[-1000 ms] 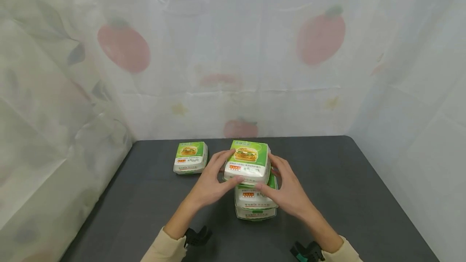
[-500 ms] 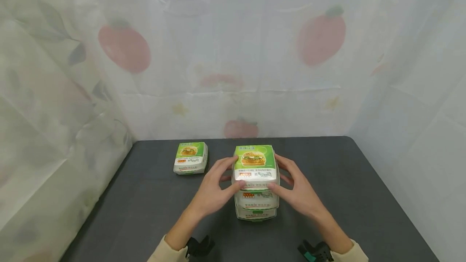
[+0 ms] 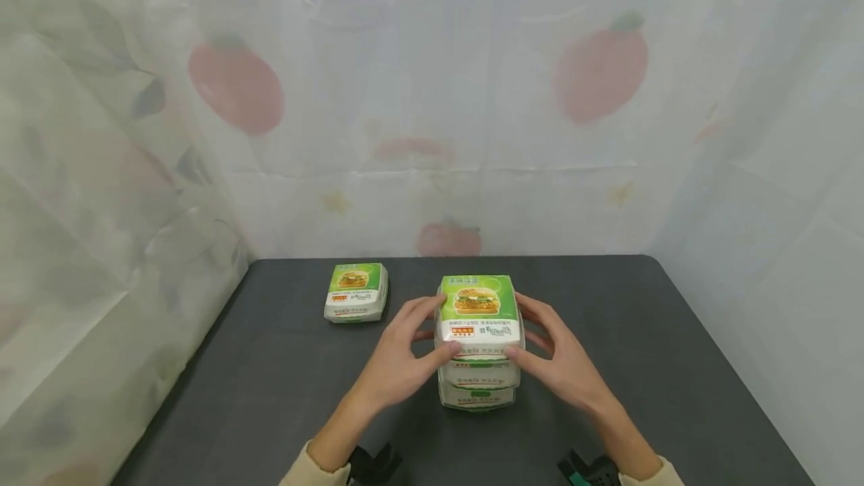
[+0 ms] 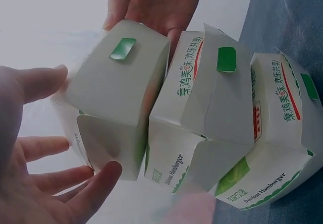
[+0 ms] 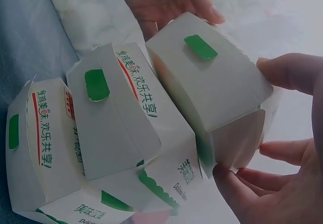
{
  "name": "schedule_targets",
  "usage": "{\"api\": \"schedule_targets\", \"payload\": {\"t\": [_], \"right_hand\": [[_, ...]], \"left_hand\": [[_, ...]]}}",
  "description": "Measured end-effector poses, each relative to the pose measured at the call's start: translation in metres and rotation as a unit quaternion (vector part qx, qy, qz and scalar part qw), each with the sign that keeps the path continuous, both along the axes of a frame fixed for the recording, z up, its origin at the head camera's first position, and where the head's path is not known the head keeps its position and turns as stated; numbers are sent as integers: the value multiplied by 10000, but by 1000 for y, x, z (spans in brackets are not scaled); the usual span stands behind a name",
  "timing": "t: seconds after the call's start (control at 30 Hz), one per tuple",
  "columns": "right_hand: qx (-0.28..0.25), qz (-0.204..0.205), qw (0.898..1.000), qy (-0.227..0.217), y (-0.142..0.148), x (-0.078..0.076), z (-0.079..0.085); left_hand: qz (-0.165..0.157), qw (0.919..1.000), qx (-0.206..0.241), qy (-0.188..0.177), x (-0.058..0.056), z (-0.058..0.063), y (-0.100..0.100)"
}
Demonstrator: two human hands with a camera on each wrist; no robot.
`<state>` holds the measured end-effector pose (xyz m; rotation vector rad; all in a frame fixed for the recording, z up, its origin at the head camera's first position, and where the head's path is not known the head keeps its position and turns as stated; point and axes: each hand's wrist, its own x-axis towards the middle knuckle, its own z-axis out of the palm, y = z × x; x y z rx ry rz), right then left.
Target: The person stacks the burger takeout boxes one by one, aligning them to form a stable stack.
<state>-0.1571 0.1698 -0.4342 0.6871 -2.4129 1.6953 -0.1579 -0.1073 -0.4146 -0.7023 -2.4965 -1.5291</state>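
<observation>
Both hands grip a white and green hamburger box (image 3: 476, 313) from its two sides at the top of a stack. My left hand (image 3: 403, 360) has its thumb at the near left corner and fingers along the left side. Mirroring it, my right hand (image 3: 565, 362) holds the right side, thumb near the front corner. Directly below are a middle hamburger box (image 4: 222, 103) and a bottom hamburger box (image 5: 40, 148). In the wrist views the held box lies right against the middle one; whether its full weight rests there I cannot tell.
Another hamburger box (image 3: 356, 292) stands alone at the back left of the dark table (image 3: 270, 388). A pale fruit-print curtain (image 3: 432, 96) hangs behind the table and along both sides. Black wrist devices (image 3: 373, 463) sit near the cuffs.
Both hands have carried the held hamburger box right and down, bringing it in line over the two stacked boxes. Over the last half second it shifted only slightly. The separate box stayed in place.
</observation>
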Motion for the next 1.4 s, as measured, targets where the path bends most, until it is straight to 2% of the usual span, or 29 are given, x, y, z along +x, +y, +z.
{"api": "schedule_targets", "payload": {"t": [0.13,0.37,0.5,0.63,0.8,0.97,1.17,1.4], "right_hand": [[-98,11,9999,-51,0,1,-1],[-177,22,9998,-102,0,1,-2],[-240,55,9996,-138,-1,2,-2],[-252,79,9995,-153,-2,3,-1],[-223,63,9996,-172,-3,4,0],[-154,7,9997,-169,-5,4,0],[-139,-11,9999,-74,-5,4,0],[-141,-51,9999,-69,-6,5,-1]], "left_hand": [[-35,10000,-11,50,0,0,-1],[-87,9992,-23,383,-3,2,-9],[77,9991,-55,406,-7,6,-18],[416,9983,-35,398,-15,7,-29],[959,9945,96,422,-32,0,-45],[1442,9880,159,538,-54,-10,-62],[1931,9773,-182,857,-78,-22,-86],[2349,9669,-790,609,-100,-41,-116]]}}
